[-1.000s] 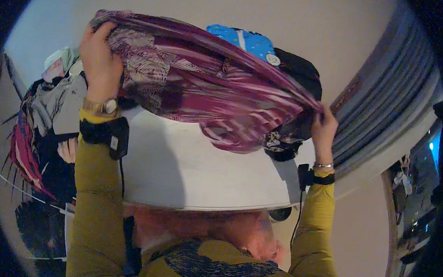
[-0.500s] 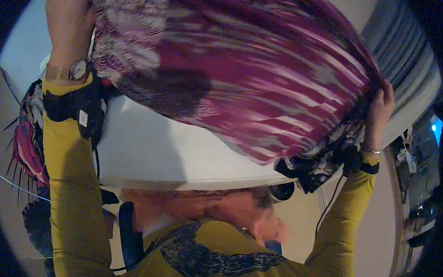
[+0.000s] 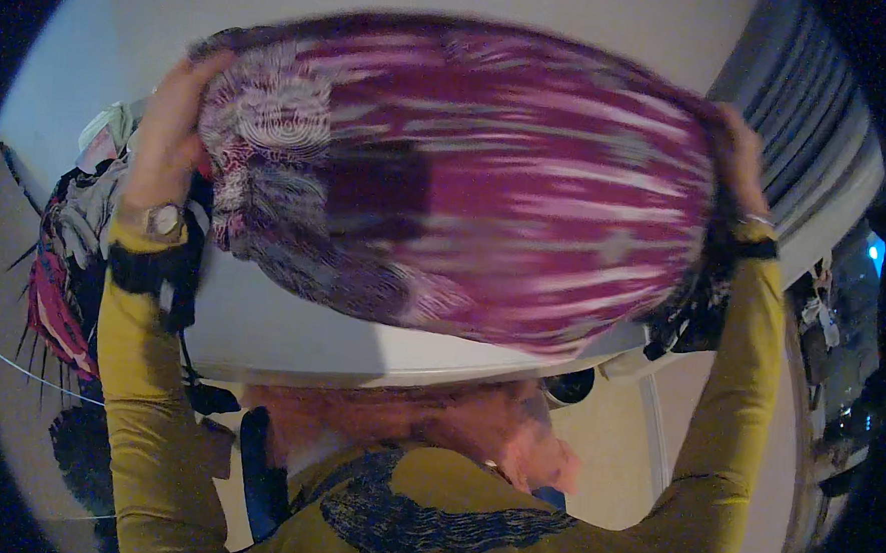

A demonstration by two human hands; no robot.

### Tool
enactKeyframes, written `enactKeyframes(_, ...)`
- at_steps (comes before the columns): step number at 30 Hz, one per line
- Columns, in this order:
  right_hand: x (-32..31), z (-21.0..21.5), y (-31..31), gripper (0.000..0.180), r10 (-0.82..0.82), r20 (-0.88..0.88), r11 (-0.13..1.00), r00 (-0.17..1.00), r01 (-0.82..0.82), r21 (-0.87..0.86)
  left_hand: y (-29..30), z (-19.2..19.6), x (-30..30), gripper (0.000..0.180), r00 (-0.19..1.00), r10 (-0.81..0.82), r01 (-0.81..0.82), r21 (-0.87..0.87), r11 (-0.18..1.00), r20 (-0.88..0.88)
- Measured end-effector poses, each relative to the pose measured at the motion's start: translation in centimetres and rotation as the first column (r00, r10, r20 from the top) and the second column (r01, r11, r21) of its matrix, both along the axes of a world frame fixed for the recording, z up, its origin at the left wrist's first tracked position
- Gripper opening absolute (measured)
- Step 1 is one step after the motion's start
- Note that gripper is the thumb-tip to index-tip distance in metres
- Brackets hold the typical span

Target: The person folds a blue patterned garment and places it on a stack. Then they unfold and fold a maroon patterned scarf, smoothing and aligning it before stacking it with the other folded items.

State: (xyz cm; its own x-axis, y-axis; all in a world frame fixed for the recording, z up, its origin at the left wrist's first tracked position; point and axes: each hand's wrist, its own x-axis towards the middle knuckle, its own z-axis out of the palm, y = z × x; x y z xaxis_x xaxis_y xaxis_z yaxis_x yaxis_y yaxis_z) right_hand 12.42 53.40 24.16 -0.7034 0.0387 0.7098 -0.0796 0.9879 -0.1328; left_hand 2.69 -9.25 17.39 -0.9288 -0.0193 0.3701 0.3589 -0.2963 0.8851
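A patterned cloth [image 3: 528, 181] in magenta, white and grey is stretched between my two hands above a white table [image 3: 329, 346]; whether it is a garment or a scarf I cannot tell. My left hand [image 3: 178, 127] grips its left end, where the pattern turns to pale swirls. At the opposite end, my right hand [image 3: 742, 157] is closed on the upper corner. The cloth sags along its lower edge and is smeared by motion. A dark shadow falls across its left part. Beneath the right end lies a black patterned fabric [image 3: 687, 299], partly hidden.
Left of the table hangs a heap of clothes [image 3: 68, 257] in grey, black and pink. A grey ribbed curtain-like surface [image 3: 792, 125] rises at the right. A dark round object [image 3: 570, 385] sits below the table's front edge. Orange fabric [image 3: 406, 415] covers my lap.
My left hand has come down and slightly inward, and my right hand has moved up and slightly left. The cloth has come lower, and its top edge now shows.
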Motion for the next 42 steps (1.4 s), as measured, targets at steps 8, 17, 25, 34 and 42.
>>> enactKeyframes(8, -12.8, -17.9, -7.4, 0.032, 0.132, 0.47, 0.92, 0.873, -0.284, 0.269, -7.5, -19.4, -13.2, 0.049, 0.914, 0.232, -0.39, -0.875, 0.287, -0.332)
enactKeyframes(17, -6.4, -19.7, -4.4, 0.057, 0.152, 0.636, 0.929, 0.757, -0.328, 0.168, 3.3, -19.1, -4.7, 0.065, 0.879, -0.328, -0.332, -0.938, 0.099, -0.346)
enactKeyframes(25, -4.0, -21.7, 1.2, 0.046, 0.091, 0.702, 0.944, 0.706, -0.287, 0.165, 1.3, -19.8, -4.6, 0.08, 0.93, -0.333, -0.217, -0.964, -0.154, -0.156)
enactKeyframes(34, -9.5, -17.3, 2.8, 0.029, -0.067, 0.301, 0.998, 0.951, 0.064, 0.019, 0.7, -19.8, -4.9, 0.086, 0.931, -0.347, -0.189, -0.963, -0.191, -0.114)
enactKeyframes(42, -9.0, -20.1, 0.7, 0.048, 0.048, 0.61, 0.997, 0.791, -0.075, 0.018, 0.7, -19.0, -4.5, 0.087, 0.927, -0.361, -0.181, -0.967, -0.182, -0.105)
